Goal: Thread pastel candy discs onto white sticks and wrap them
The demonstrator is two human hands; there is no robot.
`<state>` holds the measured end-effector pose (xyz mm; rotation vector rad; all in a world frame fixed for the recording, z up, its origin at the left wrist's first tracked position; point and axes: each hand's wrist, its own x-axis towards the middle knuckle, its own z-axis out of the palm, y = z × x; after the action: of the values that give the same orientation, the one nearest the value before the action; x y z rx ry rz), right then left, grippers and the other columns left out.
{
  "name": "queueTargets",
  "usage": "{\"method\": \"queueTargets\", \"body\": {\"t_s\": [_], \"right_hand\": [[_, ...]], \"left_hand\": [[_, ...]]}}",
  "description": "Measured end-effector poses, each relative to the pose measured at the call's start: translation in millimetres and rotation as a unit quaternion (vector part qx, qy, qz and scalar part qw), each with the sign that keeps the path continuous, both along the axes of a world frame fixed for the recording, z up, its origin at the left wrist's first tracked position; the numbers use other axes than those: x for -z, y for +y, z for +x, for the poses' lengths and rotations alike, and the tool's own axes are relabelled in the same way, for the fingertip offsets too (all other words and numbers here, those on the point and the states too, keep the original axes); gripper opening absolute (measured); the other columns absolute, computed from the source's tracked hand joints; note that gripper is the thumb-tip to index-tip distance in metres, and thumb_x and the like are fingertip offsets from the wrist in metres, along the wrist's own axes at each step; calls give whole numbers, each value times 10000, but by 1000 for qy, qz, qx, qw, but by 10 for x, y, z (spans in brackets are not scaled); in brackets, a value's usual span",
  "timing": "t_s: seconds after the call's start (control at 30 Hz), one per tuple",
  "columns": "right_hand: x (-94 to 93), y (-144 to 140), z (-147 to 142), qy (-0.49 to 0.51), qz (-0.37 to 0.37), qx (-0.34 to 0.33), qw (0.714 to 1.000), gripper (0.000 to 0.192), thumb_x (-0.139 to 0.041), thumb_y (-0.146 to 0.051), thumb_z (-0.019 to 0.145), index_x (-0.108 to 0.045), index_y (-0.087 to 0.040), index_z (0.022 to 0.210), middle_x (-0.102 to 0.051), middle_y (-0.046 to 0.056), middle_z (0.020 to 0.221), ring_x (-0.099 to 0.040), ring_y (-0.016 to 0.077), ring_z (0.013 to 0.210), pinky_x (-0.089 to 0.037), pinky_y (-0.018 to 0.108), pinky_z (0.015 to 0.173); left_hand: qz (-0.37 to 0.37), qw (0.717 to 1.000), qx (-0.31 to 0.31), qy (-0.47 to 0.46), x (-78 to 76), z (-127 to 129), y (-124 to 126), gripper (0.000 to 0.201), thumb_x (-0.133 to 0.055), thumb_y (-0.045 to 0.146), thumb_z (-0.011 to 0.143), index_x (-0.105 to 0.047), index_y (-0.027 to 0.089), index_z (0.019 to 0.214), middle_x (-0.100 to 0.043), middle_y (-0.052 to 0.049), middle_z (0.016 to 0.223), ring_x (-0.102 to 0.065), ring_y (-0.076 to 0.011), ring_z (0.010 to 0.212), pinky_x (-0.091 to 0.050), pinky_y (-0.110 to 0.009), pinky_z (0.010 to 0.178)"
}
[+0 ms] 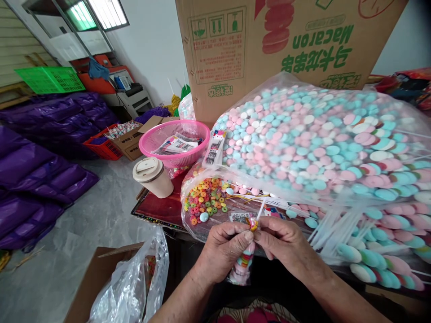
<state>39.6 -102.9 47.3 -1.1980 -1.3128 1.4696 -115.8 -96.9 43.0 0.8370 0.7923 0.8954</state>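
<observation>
Far brown cardboard carton (269, 40), green print "Macaron", inverted. Near centre: left hand (224, 251) and right hand (286, 244) together, both pinching small clear packet of pastel candy rings on white stick (244, 262).

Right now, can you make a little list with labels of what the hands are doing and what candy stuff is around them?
left hand: pinches the top of a small candy packet
right hand: pinches the same spot, by a white stick
in front: bag of colourful candy rings
right: big clear bag of pink, blue and white discs
behind: pink basket with papers, lidded paper cup, cardboard box
</observation>
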Motion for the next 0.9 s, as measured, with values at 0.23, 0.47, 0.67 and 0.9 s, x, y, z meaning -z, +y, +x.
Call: {"method": "queueTargets", "body": {"t_s": [0.23, 0.47, 0.67, 0.9], "right_hand": [[20, -24, -3, 10, 2, -13, 1000, 207, -667, -370, 738, -607, -173, 720, -471, -62, 499, -373, 42, 390, -261, 171, 368], [150, -24, -14, 66, 18, -17, 998, 213, -624, -388, 779, -567, -184, 755, -508, -68, 509, -346, 30, 366, -247, 163, 353], [129, 28, 68, 36, 0, -67, 997, 324, -602, -421, 788, -610, -182, 1005, -458, -75, 511, -366, 41, 384, -271, 174, 373], [78, 37, 37, -70, 24, -55, 996, 264, -562, -439, 804, -566, -178, 765, -515, -45, 528, -443, 72, 438, -330, 193, 408]], "left_hand": [[-92, 994, -10, -58, -5, 65, 12, 352, -808, 376, 568, -602, 95, 516, -542, -8, 463, -450, -59, 416, -312, -189, 439], [-132, 987, -81, -48, -1, 169, -63, 337, -784, 398, 595, -583, 128, 608, -519, 29, 452, -462, -54, 418, -340, -168, 443], [-181, 981, -39, -57, -46, 131, -29, 328, -794, 371, 578, -590, 123, 645, -532, 24, 456, -475, -60, 401, -363, -178, 444], [-181, 982, -36, -50, -13, 112, 21, 351, -829, 346, 525, -570, 118, 585, -543, 8, 450, -495, -80, 416, -358, -189, 438]]}}
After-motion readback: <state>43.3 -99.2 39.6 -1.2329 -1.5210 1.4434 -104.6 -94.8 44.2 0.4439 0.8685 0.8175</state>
